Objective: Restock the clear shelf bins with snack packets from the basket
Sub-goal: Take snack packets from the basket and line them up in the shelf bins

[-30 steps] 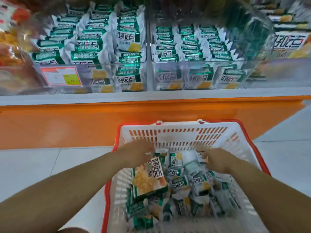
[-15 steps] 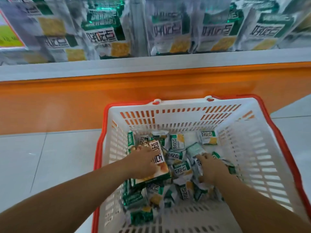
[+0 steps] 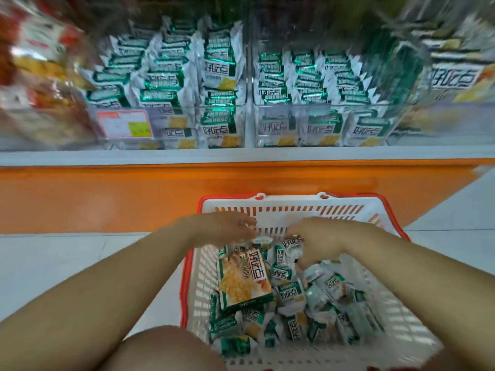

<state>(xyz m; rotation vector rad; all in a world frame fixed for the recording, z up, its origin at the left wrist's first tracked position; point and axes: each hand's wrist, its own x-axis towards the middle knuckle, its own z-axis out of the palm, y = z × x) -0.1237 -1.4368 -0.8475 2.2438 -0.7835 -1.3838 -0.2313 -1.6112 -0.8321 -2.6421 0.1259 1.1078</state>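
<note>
Two shelf bins: the left bin [image 3: 166, 107] and the right bin [image 3: 326, 106] stand side by side above the orange ledge, and both look already well filled. If you push more in, a row may topple or a packet may slide over the front rim.
Basket [image 3: 292, 203]: it sits on the floor below the bins, with your knee just beside its near left corner. A careless shift of the leg could tip or push it.
Large packet [image 3: 243, 279]: it lies flat on the left of the heap in the basket. It is not the same size as the packets in the two bins, so it could end in the wrong bin (a similar big one seems to show far right, but that part is blurred).
Left hand [image 3: 222, 228]: it is over the far left part of the basket. The fingers are smeared, so I cannot tell if it holds anything.
Right hand [image 3: 318, 242]: your fingers are curled down round small packets [image 3: 321, 295] at the far end of the heap.
Small packets: shiny and loose. If you take too many, some may slip out during the lift to the shelf.
</note>
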